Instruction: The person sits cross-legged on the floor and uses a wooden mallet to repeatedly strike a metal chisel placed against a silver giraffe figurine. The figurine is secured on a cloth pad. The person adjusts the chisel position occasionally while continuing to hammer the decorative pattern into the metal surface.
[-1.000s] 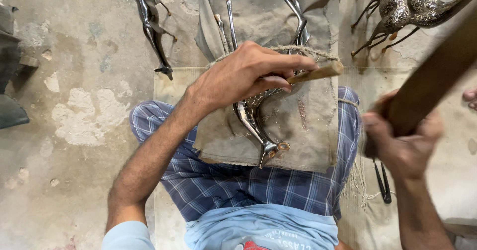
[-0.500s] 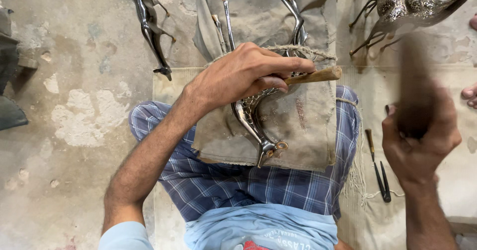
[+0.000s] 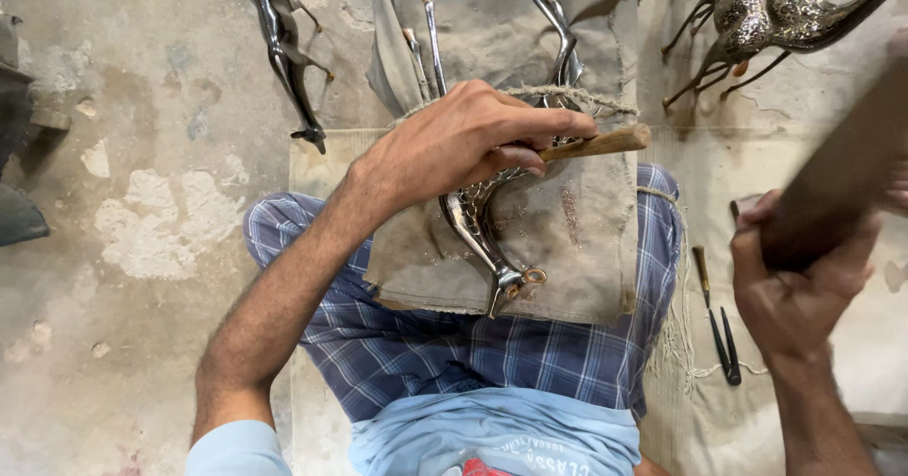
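Silver metal animal figure (image 3: 482,230) lies on the canvas cloth (image 3: 586,249) over the lap, long axis slanting, head end (image 3: 515,282) toward the body, legs away. Left hand (image 3: 463,140) curled shut over the figure's body, pinning a wooden-handled chisel (image 3: 605,142) that points right. Right hand (image 3: 804,292), right of the cloth, clenched round a dark wooden mallet (image 3: 842,178) (blurred); half a second ago it stood upright, now it slants up-right. Loose punches (image 3: 719,329) lie between cloth and right hand.

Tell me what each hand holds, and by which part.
Left hand: a wooden-handled tool, gripped by its handle. Right hand: a dark wooden bar, gripped at its lower end.
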